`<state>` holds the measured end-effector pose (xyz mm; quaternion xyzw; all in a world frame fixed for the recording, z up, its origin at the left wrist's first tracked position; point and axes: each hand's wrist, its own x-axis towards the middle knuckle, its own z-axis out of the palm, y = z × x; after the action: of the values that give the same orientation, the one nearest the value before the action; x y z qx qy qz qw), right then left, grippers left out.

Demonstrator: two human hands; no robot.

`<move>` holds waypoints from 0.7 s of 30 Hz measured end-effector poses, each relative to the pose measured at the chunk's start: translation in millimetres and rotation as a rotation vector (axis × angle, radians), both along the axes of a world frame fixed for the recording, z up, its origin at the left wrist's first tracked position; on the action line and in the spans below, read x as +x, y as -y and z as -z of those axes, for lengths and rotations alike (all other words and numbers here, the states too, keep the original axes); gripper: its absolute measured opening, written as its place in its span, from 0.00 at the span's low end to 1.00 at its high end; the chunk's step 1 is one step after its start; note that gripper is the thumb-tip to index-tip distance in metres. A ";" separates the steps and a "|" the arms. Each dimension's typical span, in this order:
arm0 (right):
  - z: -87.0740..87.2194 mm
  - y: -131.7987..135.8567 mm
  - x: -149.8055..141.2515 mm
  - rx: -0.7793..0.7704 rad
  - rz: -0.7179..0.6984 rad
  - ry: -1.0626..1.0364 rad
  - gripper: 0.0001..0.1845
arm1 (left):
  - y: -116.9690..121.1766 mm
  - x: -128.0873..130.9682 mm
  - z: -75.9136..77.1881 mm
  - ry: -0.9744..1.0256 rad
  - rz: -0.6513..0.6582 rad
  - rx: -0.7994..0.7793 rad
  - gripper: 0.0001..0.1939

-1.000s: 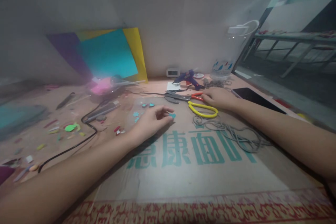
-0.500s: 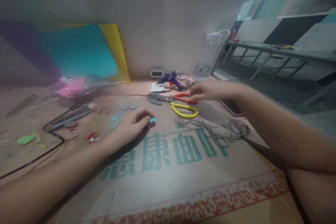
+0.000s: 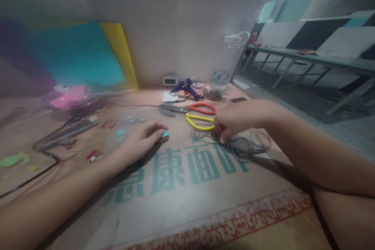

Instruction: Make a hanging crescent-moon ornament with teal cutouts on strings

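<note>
Between the thumb and fingertips of my left hand [image 3: 148,136] is a small light-blue piece [image 3: 165,134], pinched low over the printed cardboard. My right hand [image 3: 230,123] reaches down with curled fingers onto a loose tangle of grey cord [image 3: 246,148], its fingertips closed at the cord's left part. Just left of that hand lie scissors [image 3: 202,117] with one red and one yellow handle, blades pointing left. Part of the yellow handle sits close against the knuckles. Several light-blue scraps [image 3: 120,133] lie beyond my left wrist.
A blue glue gun [image 3: 186,88] rests at the back near a small digital clock [image 3: 170,81], a second grey cord bundle [image 3: 214,94] and a clear bottle [image 3: 220,78]. A phone [image 3: 238,100] lies behind my right hand. At left are a black cable [image 3: 55,158] and a pink bag [image 3: 68,99].
My right hand has come down and nearer from the scissors' red handle to the grey cord. My left hand keeps its pinch on the blue piece. The view has shifted slightly right.
</note>
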<state>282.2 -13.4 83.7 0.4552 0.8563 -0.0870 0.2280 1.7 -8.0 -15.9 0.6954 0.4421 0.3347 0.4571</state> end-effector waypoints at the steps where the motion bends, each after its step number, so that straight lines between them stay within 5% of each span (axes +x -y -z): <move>1: 1.1 0.5 -1.7 -0.001 -0.003 0.037 0.09 | 0.1 0.2 -0.1 0.004 0.000 -0.008 0.16; 10: -10.2 22.2 -21.2 -0.333 -0.193 -0.194 0.07 | -1.1 -1.6 4.7 -0.001 -0.002 0.010 0.14; 16: -2.0 12.1 -21.3 0.230 -0.061 -0.205 0.13 | 0.2 0.4 -0.2 -0.016 0.020 0.029 0.13; 21: 18.0 -12.6 -8.2 0.157 -0.031 -0.189 0.16 | -2.5 -2.3 3.1 -0.073 0.026 0.064 0.13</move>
<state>274.0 -0.8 65.7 0.4480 0.8851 -0.0585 0.1112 -0.6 -5.5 -19.0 0.7270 0.4387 0.3169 0.4225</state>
